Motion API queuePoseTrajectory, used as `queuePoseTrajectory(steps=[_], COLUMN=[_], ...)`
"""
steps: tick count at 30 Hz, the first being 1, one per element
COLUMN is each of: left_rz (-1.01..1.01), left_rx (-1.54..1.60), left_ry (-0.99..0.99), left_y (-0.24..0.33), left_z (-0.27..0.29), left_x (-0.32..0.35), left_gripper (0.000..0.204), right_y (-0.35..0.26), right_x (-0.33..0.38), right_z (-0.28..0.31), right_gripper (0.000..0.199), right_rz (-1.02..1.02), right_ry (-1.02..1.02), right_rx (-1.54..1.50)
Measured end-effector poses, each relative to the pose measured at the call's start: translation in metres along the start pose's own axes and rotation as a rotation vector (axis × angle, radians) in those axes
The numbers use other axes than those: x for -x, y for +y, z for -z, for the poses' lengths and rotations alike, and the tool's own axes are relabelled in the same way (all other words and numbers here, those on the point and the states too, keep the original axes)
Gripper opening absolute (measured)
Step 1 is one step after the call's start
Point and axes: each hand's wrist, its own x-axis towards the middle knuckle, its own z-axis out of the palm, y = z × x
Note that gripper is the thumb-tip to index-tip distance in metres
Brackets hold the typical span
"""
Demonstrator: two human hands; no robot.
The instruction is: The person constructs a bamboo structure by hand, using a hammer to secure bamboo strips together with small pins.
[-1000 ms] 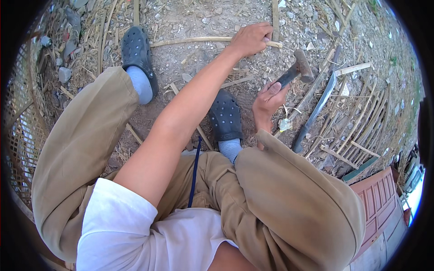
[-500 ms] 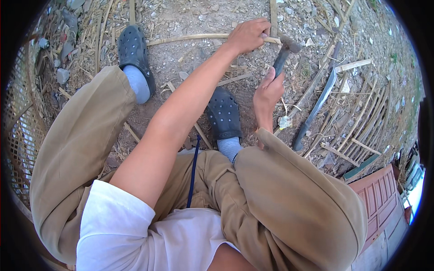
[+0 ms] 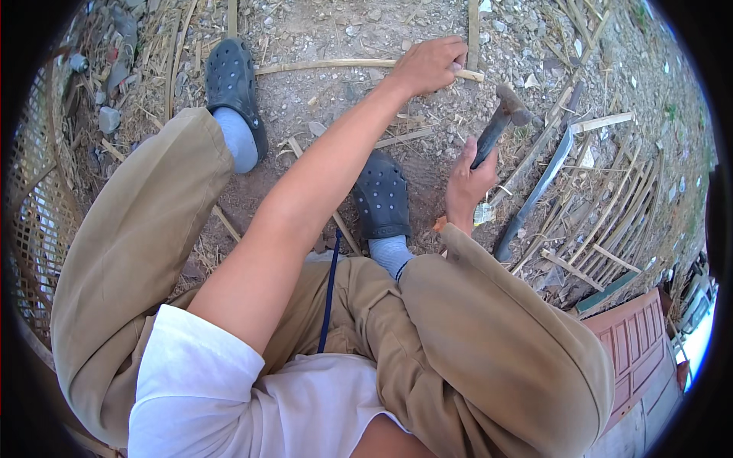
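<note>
In my right hand (image 3: 469,187) is a hammer (image 3: 492,136), gripped by its dark handle with the head raised, apart from the wood. My left hand (image 3: 431,66) is closed above a thin, slightly curved bamboo strip (image 3: 328,66) near its right end. There the strip meets another strip (image 3: 473,34) running away from me. Whatever the left fingertips pinch is too small or too hidden to make out. Right of the hammer, a long curved blade with a dark handle (image 3: 544,180) lies on the ground.
My feet in dark clogs (image 3: 231,80) flank the work on stony ground. Several bamboo strips (image 3: 622,210) lie bundled at the right, near a reddish panelled board (image 3: 630,347). A woven lattice basket (image 3: 34,198) stands at the far left.
The hammer has drawn back from beside my left hand, toward the right and nearer me, with my right hand around it. My left hand stays at the strip joint.
</note>
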Motion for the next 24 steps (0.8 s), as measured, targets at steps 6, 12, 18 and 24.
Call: queuePoseTrajectory(steps=[6,12,18,24], left_rz=[-0.05,-0.031,-0.07,-0.082], left_rx=[0.069,0.129,0.095,0.089], left_ry=[-0.014,-0.035,-0.049,-0.032], left_y=[-0.009,-0.005,-0.007,-0.011], left_z=[0.006,0.005,0.004,0.008], left_x=[0.002,0.003,0.001,0.003], left_gripper=[0.009,0.011,0.011,0.011], right_y=[0.014,-0.029,-0.056,-0.094], right_x=[-0.073,-0.152,-0.196,-0.236], right_z=[0.068,0.112,0.113,0.089], right_gripper=[0.025,0.032,0.05,0.05], right_rz=[0.173,0.709,1.027,0.98], right_ry=[-0.259,-0.593,-0.994,-0.994], right_rx=[0.413,0.99,1.205,1.339])
